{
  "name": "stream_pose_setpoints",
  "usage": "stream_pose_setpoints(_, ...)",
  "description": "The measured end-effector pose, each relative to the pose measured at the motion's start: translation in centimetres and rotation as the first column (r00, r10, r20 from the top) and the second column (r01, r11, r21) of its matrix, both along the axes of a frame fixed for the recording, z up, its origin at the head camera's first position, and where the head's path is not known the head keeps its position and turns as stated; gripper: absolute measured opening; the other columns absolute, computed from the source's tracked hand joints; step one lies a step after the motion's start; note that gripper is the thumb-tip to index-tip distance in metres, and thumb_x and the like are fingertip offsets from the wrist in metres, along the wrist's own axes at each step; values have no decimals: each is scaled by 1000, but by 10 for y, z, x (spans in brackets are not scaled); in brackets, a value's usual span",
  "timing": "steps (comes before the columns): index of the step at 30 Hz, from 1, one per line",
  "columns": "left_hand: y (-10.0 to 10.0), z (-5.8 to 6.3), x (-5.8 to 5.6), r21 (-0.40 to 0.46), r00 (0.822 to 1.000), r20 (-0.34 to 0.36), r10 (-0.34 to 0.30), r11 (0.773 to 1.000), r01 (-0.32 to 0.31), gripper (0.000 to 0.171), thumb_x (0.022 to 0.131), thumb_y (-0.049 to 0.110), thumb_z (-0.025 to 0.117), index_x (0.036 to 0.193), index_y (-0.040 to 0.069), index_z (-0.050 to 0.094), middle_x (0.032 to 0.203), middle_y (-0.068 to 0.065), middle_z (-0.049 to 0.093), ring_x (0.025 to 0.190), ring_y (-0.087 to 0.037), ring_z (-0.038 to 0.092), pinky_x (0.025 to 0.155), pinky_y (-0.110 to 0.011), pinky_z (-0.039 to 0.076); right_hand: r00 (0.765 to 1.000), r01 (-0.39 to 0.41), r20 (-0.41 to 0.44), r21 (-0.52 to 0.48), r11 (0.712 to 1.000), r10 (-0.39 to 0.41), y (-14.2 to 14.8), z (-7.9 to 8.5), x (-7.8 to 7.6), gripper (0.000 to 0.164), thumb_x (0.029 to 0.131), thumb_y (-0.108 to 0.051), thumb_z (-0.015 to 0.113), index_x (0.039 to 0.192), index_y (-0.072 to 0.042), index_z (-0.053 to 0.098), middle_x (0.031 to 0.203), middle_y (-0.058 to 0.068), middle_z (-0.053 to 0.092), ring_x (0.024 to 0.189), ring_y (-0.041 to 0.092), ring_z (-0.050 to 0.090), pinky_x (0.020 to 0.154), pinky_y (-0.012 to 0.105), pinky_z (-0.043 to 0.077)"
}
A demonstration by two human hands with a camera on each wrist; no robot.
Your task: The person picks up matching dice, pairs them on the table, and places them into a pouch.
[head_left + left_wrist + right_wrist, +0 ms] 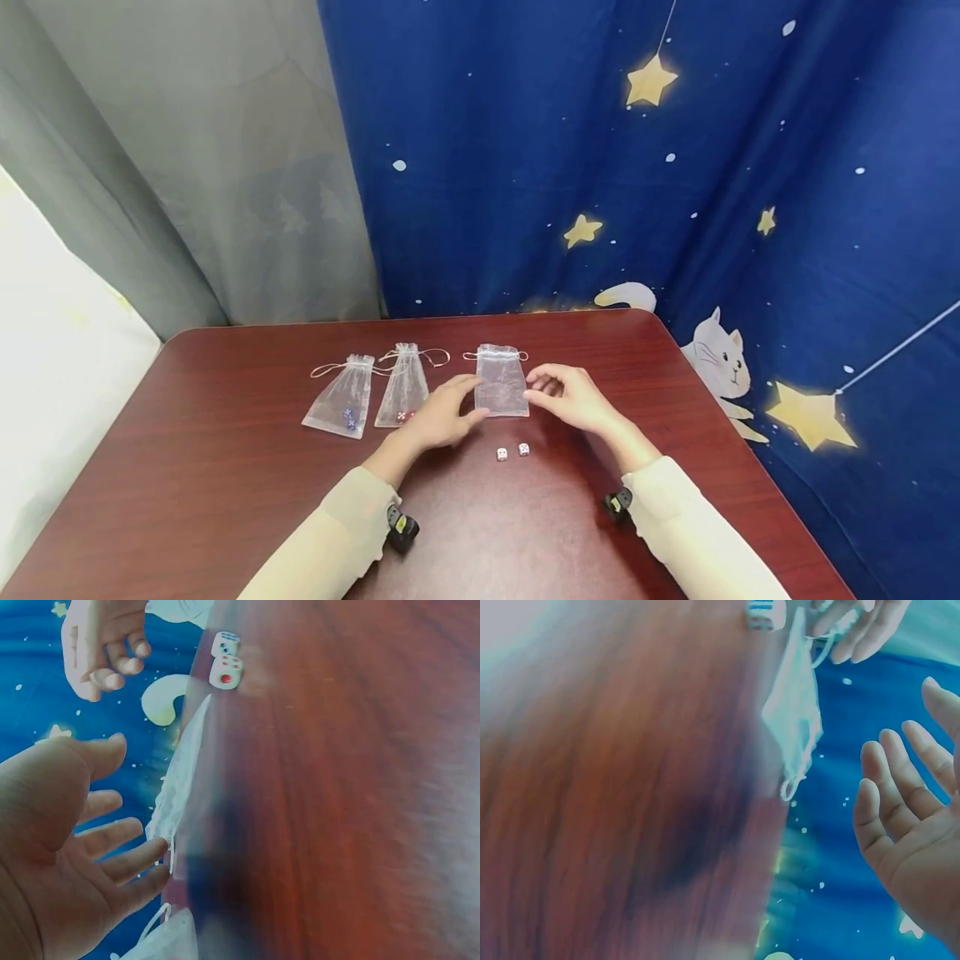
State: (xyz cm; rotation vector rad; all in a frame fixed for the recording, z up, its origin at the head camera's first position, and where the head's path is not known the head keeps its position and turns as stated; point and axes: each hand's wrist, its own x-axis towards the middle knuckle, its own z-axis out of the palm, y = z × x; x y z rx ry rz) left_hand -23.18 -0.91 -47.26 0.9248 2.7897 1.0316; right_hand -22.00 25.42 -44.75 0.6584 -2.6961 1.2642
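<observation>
A small sheer white drawstring bag [502, 392] lies flat on the table between my two hands, its mouth and cords toward the far edge. My left hand [447, 413] is at the bag's left side, fingers spread and holding nothing. On the other side, my right hand [573, 398] has relaxed, slightly bent fingers close to the bag's right edge, also with nothing in them. Nearer to me are two white dice, a left one [502, 454] and a right one [523, 449]. In the left wrist view one white die [226, 673] shows a large red dot.
To the left lie two more sheer bags: one [337, 402] with blue dice [350, 422] inside, another [396, 392] with red dice [402, 416], partly behind my left hand. The reddish-brown table [225, 492] ends at a blue starry curtain [487, 167].
</observation>
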Motion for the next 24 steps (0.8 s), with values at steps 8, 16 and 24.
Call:
stream_pose_setpoints(8, 22, 4, -24, -8, 966, 31, 256, 967, -256, 47, 95, 23, 69, 134, -3, 60, 121, -21, 66, 106, -33, 67, 97, -50, 50, 994, 109, 13, -169, 980, -109, -10, 5, -8, 25, 90, -14, 79, 111, -2, 71, 93, 5, 72, 81, 18, 67, 76, 30, 56)
stream_pose_setpoints(16, 38, -3, -39, -94, 916, 45, 398, 915, -393, 61, 86, 25, 80, 135, -2, 55, 114, -23, 69, 107, -44, 65, 94, -53, 52, 984, 175, 41, -345, 922, -171, -20, 14, -4, 20, 91, -7, 76, 109, -1, 71, 93, 14, 71, 82, 24, 66, 75, 27, 55)
stream_pose_setpoints(24, 44, -11, -43, -56, 897, 57, 439, 898, -436, 58, 71, 10, 89, 121, -5, 64, 84, -16, 71, 95, -44, 69, 87, -51, 56, 982, 187, 45, -349, 918, -183, -21, 39, 16, 18, 91, 0, 72, 108, 6, 69, 93, 22, 70, 82, 30, 65, 75, 30, 55)
